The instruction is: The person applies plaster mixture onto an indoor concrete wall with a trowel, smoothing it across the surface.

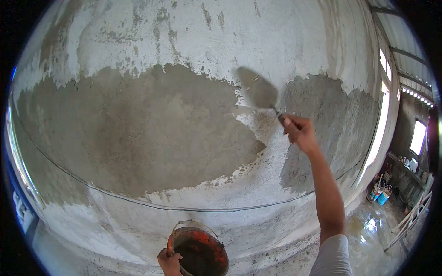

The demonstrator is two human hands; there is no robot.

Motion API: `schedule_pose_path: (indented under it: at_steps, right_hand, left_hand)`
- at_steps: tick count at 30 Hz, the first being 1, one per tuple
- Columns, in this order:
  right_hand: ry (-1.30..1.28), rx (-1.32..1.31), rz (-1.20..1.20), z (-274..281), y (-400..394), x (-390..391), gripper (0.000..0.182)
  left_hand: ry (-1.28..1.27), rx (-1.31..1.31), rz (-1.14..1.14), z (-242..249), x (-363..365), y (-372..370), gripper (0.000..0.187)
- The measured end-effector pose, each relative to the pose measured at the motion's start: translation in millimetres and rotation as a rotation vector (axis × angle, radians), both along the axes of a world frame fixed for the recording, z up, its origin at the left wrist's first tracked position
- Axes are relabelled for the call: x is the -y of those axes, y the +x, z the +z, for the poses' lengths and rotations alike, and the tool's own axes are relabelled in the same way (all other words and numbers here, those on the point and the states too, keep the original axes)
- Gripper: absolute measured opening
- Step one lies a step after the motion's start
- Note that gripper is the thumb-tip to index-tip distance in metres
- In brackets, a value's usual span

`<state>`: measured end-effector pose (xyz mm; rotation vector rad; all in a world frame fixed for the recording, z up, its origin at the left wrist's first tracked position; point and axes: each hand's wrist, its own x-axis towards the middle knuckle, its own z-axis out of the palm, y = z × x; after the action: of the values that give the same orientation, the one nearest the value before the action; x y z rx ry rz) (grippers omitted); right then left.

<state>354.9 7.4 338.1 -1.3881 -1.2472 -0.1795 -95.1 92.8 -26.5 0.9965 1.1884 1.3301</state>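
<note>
My right hand (298, 132) is closed round the handle of a trowel (259, 87), whose blade is raised against or just in front of the wall, slightly blurred. Behind it, a pale strip of wall (271, 152) lies between two patches of grey mortar. The larger mortar patch (152, 129) spreads to the left, the smaller mortar patch (322, 115) to the right. Low in the view, my left hand (169, 262) grips the rim of an orange bucket (224, 260). Dark mix shows inside it, and its wire handle stands up.
A cable (170, 209) sags across the wall below the mortar. On the right are a window opening (375, 133), blue and white buckets (382, 195) on a wet floor (368, 225), a shelf (407, 170) with items, and leaning poles (414, 216).
</note>
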Motion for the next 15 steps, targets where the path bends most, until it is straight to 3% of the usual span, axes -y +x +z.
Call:
schedule_pose_path:
  at_steps: [3,5,7,9,12,15]
  right_hand:
    - [-0.074,0.07,0.119,-27,-12,-10,0.037]
    - [-0.115,0.029,0.202,-43,-9,-22,0.035]
    - [-0.149,-0.072,0.155,-61,13,-28,0.036]
    - [-0.088,-0.229,0.185,-88,45,-25,0.038]
    - [-0.061,-0.288,0.14,-119,66,5,0.037]
    - [-0.059,-0.268,0.035,-155,57,42,0.034]
  left_hand:
    - [0.018,-0.185,-0.006,-10,-5,-1,0.032]
    - [0.049,-0.164,-0.012,-20,-8,1,0.032]
    - [0.076,-0.14,-0.016,-22,-5,1,0.032]
    - [0.097,0.051,-0.042,-13,1,3,0.032]
    - [0.047,-0.072,-0.009,0,13,-2,0.032]
    - [-0.011,-0.008,-0.014,10,24,3,0.031]
